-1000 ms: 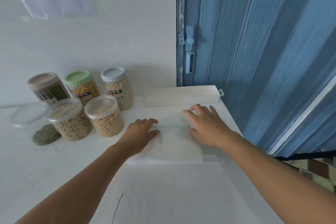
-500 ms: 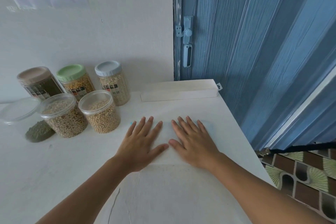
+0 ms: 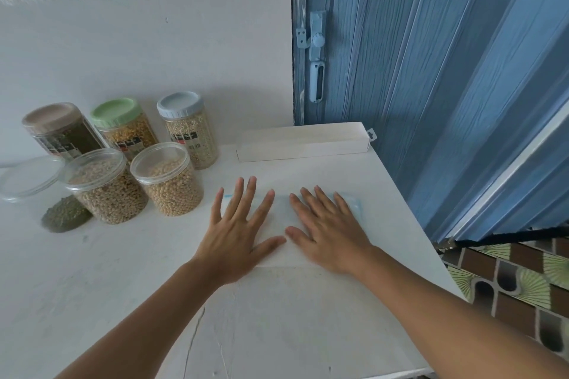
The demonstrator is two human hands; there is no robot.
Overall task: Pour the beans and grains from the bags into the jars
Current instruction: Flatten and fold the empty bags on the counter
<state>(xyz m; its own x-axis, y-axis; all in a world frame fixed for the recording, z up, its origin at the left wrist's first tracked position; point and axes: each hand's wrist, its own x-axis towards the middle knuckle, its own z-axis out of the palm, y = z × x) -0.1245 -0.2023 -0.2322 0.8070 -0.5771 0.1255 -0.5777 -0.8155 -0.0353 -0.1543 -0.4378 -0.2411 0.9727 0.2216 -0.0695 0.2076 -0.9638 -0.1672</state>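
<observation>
1. A flat clear bag [image 3: 281,209] with a blue edge lies on the white surface [image 3: 92,271], right of the jars.
2. Left hand [image 3: 237,234] and right hand [image 3: 329,237] press it flat, fingers straight and spread.
3. Two open jars [image 3: 167,181] of beans stand in front of three lidded ones [image 3: 187,129].

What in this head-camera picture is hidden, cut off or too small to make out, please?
- Clear bag: mostly covered by the left hand and right hand; whether it is empty cannot be told.
- Jar labels: print too small to read.
- Clear lid: cut off by the left edge.
- Green heap: whether bagged or loose is unclear.
- White box: contents hidden by its walls.
</observation>
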